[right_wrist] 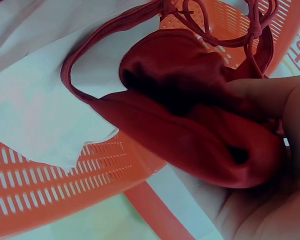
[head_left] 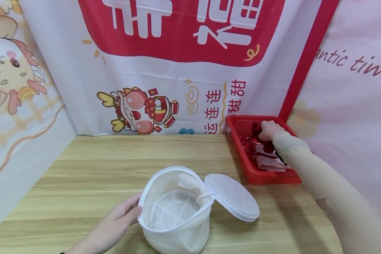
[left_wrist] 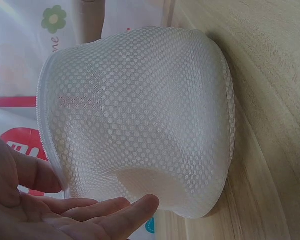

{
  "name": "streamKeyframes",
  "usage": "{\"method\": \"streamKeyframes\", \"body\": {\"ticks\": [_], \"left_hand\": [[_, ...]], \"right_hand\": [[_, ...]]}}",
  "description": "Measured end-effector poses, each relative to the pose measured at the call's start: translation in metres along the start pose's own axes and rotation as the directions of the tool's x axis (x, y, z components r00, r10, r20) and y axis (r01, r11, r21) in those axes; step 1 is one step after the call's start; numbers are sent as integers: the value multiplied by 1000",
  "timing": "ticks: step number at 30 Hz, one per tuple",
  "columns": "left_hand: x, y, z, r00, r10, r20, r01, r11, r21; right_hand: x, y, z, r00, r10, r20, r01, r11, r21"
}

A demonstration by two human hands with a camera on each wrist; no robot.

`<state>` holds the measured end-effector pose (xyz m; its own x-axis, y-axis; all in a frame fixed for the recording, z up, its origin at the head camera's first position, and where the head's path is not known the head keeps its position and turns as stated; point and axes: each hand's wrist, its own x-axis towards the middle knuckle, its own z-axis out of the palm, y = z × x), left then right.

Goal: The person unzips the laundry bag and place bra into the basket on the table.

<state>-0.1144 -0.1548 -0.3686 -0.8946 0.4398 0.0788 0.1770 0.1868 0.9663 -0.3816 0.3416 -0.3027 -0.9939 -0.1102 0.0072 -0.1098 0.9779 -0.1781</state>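
Observation:
A white mesh laundry bag (head_left: 193, 236) stands upright on the table, its round zip lid (head_left: 236, 199) folded out to the right. My left hand (head_left: 119, 218) holds the left side of its rim, thumb at the zip edge. In the left wrist view the fingers of the left hand (left_wrist: 75, 210) lie along the mesh. Over the red basket (head_left: 255, 178) at the back right, my right hand (head_left: 270, 130) grips a dark red satin bra (right_wrist: 200, 135) with thin straps. The right wrist view shows my thumb pressing on its fabric.
Pale and red fabric pieces (head_left: 266, 164) lie in the basket beneath the right hand. A printed cloth backdrop (head_left: 190, 106) hangs along the table's back edge, with more printed cloth at both sides. Wood-grain tabletop (head_left: 92, 169) spreads left of the bag.

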Motion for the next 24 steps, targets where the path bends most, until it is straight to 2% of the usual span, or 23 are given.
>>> {"method": "streamKeyframes", "body": {"ticks": [6,14,24], "left_hand": [[0,-1,0,1000,6,-4,-6,1000,2],[-2,-1,-1,1000,1,-10,-1,1000,4],[-3,-2,-3,1000,4,-4,-4,1000,2]], "right_hand": [[6,7,9,997,6,74,-6,1000,10],[4,6,15,993,13,119,-13,1000,2],[-2,0,18,971,36,235,-51,997,55]]}}
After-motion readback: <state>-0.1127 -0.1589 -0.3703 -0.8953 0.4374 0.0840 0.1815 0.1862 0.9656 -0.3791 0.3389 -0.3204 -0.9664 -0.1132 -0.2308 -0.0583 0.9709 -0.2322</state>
